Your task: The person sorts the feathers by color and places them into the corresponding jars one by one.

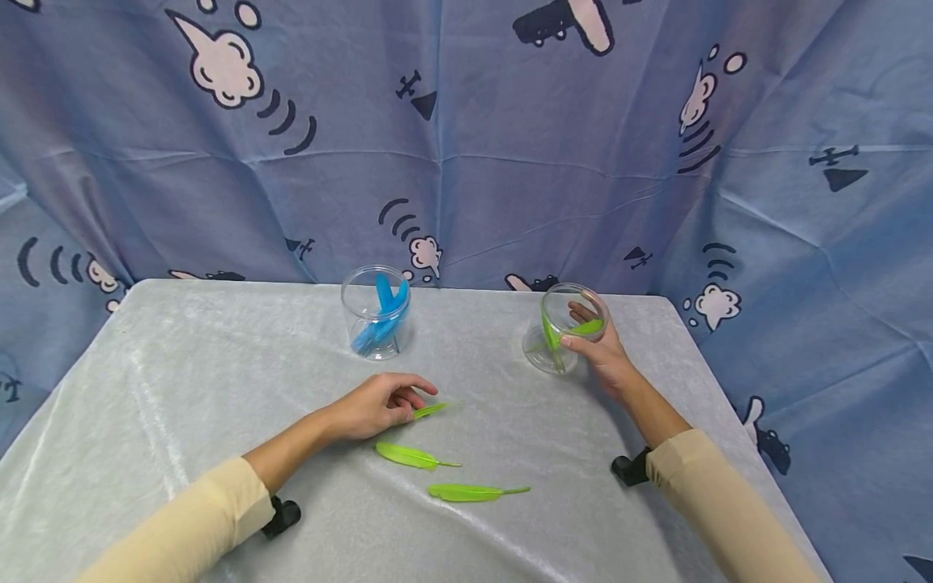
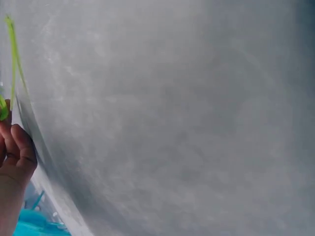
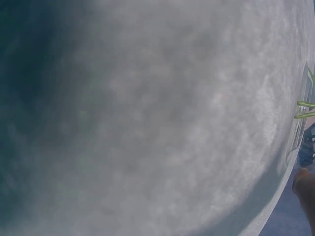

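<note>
My left hand pinches a bright green feather between thumb and fingers, low over the table. At the left edge of the left wrist view, the green of a feather shows by the fingertips. With the thumb on the near side and fingers round the back, my right hand grips a clear jar that holds several green feathers. Two loose green feathers lie closer to me, one feather below the left hand and another feather further right.
A second clear jar with blue feathers inside stands at the back of the table, left of the middle. Pale velvety cloth covers the table. A blue printed curtain hangs right behind the far edge.
</note>
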Demonstrator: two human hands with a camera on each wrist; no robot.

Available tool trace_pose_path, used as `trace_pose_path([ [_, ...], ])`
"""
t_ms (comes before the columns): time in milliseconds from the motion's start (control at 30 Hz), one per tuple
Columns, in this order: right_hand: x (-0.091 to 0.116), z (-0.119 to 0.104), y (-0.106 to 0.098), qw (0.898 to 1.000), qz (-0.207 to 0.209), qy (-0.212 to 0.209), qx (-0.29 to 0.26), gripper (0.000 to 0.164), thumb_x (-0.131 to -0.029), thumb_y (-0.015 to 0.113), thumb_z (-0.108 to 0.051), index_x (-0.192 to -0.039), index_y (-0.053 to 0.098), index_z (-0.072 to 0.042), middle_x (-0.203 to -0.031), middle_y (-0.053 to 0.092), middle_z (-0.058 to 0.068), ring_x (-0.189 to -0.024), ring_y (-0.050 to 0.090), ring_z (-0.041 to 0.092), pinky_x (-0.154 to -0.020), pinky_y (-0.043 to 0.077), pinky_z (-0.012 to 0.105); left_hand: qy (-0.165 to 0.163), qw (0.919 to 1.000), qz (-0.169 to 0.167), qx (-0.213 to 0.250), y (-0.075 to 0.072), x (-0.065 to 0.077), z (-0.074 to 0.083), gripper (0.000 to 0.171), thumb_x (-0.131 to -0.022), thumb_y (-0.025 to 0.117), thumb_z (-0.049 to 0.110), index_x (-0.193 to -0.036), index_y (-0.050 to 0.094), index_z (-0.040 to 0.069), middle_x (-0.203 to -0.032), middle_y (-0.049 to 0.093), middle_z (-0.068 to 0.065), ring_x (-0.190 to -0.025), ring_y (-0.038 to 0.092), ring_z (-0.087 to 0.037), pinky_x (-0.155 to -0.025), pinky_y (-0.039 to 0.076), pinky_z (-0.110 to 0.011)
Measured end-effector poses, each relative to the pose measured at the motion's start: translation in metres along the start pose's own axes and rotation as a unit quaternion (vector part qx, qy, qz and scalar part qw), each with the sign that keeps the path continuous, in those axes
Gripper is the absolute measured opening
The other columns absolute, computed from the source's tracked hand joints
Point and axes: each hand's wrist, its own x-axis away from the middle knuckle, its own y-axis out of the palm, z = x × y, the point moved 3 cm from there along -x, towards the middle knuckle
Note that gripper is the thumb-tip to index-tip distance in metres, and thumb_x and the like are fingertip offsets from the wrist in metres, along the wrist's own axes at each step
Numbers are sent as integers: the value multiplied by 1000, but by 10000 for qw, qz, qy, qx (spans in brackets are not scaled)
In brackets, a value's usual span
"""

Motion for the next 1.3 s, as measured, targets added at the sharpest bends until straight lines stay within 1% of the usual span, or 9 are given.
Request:
trace_pose_path([
  [133, 0, 0, 0, 10000, 1, 7, 3, 88, -86, 63, 9, -156, 20, -20, -159, 22, 25, -149, 19, 31, -120, 15, 51, -34, 10000, 18, 57, 1, -4, 4, 39, -92, 58, -8, -131, 60, -1, -106, 72, -10, -97, 66, -18, -86, 51, -25],
  [233, 1, 0, 0, 10000, 21, 9, 26, 87, -86, 63, 9, -156, 20, -20, -159, 23, 24, -149, 19, 30, -120, 15, 51, -22, 9999, 9, 114, 3, -7, 5, 40, -93, 58, -8, -131, 59, -1, -103, 72, -8, -96, 67, -18, -86, 51, -26],
  [500, 0, 0, 1, 10000, 2, 15, 20, 87, -87, 63, 8, -156, 19, -20, -159, 23, 23, -149, 20, 29, -120, 16, 51, 92, 9997, 119, 191, 6, -15, 8, 39, -92, 59, -8, -131, 58, -2, -94, 69, -5, -84, 63, -13, -79, 49, -25],
  [633, -1, 1, 0, 10000, 8, 40, 41, 87, -87, 63, 8, -156, 18, -20, -159, 22, 24, -150, 19, 29, -120, 15, 52, 195, 9993, 191, 251, 7, -20, 12, 39, -92, 61, -6, -130, 58, -3, -92, 69, -10, -79, 60, -13, -73, 47, -24],
  [733, 0, 1, 0, 9999, 31, 65, 77, 88, -87, 64, 7, -156, 18, -20, -159, 22, 24, -149, 20, 29, -120, 15, 51, 221, 9991, 262, 260, 7, -25, 17, 39, -92, 63, -5, -131, 58, -2, -92, 70, -12, -78, 59, -13, -71, 47, -24],
  [933, 0, 0, 0, 9999, 48, 68, 72, 87, -86, 64, 8, -156, 19, -19, -159, 25, 21, -149, 21, 28, -120, 15, 51, 210, 9977, 588, 265, 5, -35, 27, 38, -92, 67, -2, -129, 60, 0, -91, 72, -6, -81, 63, -14, -69, 49, -26],
  [1000, 0, 0, 0, 9999, 51, 62, 61, 87, -86, 64, 8, -156, 19, -18, -159, 26, 21, -149, 21, 28, -120, 16, 51, 212, 9968, 686, 342, 3, -38, 30, 38, -91, 68, -1, -128, 60, 0, -90, 72, -5, -80, 63, -15, -68, 48, -27],
  [1133, 1, -1, 1, 10000, 38, 71, 56, 88, -86, 64, 8, -156, 19, -20, -160, 23, 23, -149, 20, 28, -120, 15, 51, 257, 9950, 745, 611, 1, -46, 37, 37, -91, 69, -3, -127, 61, -1, -90, 72, -10, -76, 63, -18, -66, 49, -25],
  [1300, 0, 0, 0, 10000, 25, 75, 10, 88, -87, 64, 8, -156, 18, -21, -159, 22, 24, -149, 19, 28, -120, 16, 50, 361, 9926, 856, 780, -4, -57, 48, 38, -89, 70, -4, -126, 61, -3, -90, 72, -13, -74, 64, -15, -67, 52, -24],
])
